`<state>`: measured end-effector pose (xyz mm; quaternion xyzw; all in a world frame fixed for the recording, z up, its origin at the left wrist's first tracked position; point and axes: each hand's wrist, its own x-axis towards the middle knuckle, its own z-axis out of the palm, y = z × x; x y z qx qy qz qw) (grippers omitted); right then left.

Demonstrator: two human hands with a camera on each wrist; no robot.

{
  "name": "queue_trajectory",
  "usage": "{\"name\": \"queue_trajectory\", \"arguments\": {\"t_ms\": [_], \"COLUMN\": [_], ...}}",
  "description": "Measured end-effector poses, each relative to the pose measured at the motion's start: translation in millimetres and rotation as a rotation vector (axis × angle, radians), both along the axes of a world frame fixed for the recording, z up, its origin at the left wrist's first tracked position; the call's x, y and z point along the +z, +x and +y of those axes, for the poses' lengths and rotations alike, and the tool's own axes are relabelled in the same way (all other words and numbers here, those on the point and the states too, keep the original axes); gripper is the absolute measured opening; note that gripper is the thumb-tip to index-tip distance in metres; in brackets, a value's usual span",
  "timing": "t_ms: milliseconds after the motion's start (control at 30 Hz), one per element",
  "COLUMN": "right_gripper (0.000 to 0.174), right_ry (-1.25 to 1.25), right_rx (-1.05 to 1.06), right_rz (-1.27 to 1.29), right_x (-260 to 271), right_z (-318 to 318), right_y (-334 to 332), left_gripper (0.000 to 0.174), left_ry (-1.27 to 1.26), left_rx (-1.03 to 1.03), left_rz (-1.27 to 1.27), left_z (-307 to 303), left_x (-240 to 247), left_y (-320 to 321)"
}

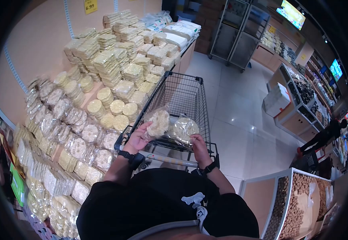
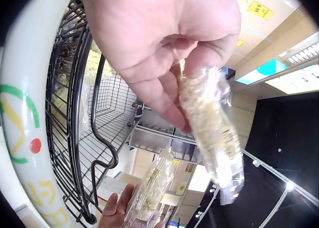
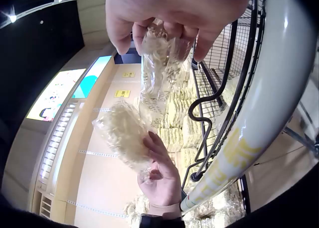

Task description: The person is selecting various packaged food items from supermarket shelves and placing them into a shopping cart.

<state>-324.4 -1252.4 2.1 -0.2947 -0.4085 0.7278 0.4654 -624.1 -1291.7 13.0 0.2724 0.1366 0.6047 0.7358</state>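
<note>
My left hand (image 1: 137, 140) grips a clear plastic pack of dried noodle cakes (image 1: 158, 123) by its near edge, thumb on one side and fingers on the other. Just to the right, my right hand (image 1: 200, 149) pinches a second, round noodle pack (image 1: 185, 129) at its lower right edge. Both packs are held up side by side over the near end of a black wire shopping cart (image 1: 182, 93). In the left wrist view, the left-hand noodle pack (image 2: 212, 123) shows edge-on, thick, in crinkled shiny wrap. The right wrist view shows the right fingers around the gathered wrap (image 3: 159, 68).
The cart's pale handle (image 1: 162, 159) crosses in front of my body. Along the left, a sloping display holds stacked noodle cakes (image 1: 116, 107) and wrapped packs (image 1: 78, 148). A metal rack (image 1: 238, 38) stands ahead; a bin of nuts (image 1: 294, 208) is near right. A person (image 1: 324, 136) stands farther right.
</note>
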Motion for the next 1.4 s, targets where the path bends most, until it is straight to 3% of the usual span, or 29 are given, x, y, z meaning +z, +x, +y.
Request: {"name": "queue_trajectory", "arguments": {"t_ms": [100, 167, 200, 267, 300, 367, 467, 567, 700, 767, 867, 1067, 1400], "right_gripper": [0.018, 0.032, 0.032, 0.054, 0.054, 0.068, 0.071, 0.076, 0.067, 0.054, 0.044, 0.043, 0.046], "right_ry": [0.016, -0.040, -0.040, -0.074, -0.075, -0.035, -0.004, -0.053, -0.057, -0.169, -0.184, -0.202, -0.238], "right_rx": [-0.077, -0.052, -0.050, -0.058, -0.056, -0.070, -0.115, -0.079, -0.068, 0.031, -0.032, -0.017, -0.033], "right_rz": [-0.089, -0.067, -0.067, 0.033, 0.034, 0.001, 0.088, 0.009, 0.073, 0.092, 0.088, 0.104, 0.119], "right_x": [-17, -19, -9, 23, 21, 14, 12, 22, 10, -8, 0, -2, 1], "right_z": [7, 7, 4, -7, -5, -1, 0, -2, 3, 12, 7, 8, 10], "right_y": [6, 7, 3, -6, -5, -3, -5, -3, -2, 5, 2, 3, 4], "left_gripper": [0.041, 0.047, 0.047, 0.050, 0.050, 0.048, 0.047, 0.043, 0.040, 0.040, 0.041, 0.044, 0.044], "left_ry": [0.010, 0.169, 0.170, -0.219, -0.220, -0.216, -0.173, -0.191, -0.202, -0.210, -0.212, -0.214, -0.222], "left_rx": [-0.072, -0.338, -0.336, 0.301, 0.303, 0.506, 0.434, 0.347, 0.385, 0.409, 0.424, 0.453, 0.451], "left_rz": [-0.056, -0.353, -0.352, 0.206, 0.206, 0.233, 0.293, 0.328, 0.338, 0.331, 0.337, 0.317, 0.308], "left_z": [13, 31, 23, 0, -1, -1, 3, 6, 6, 6, 6, 14, 11], "left_x": [-31, -76, -60, 0, 6, 11, 2, -8, -7, -6, -6, -21, -5], "left_y": [-13, -34, -26, 4, 10, 16, 12, 5, 6, 7, 7, 3, 9]}}
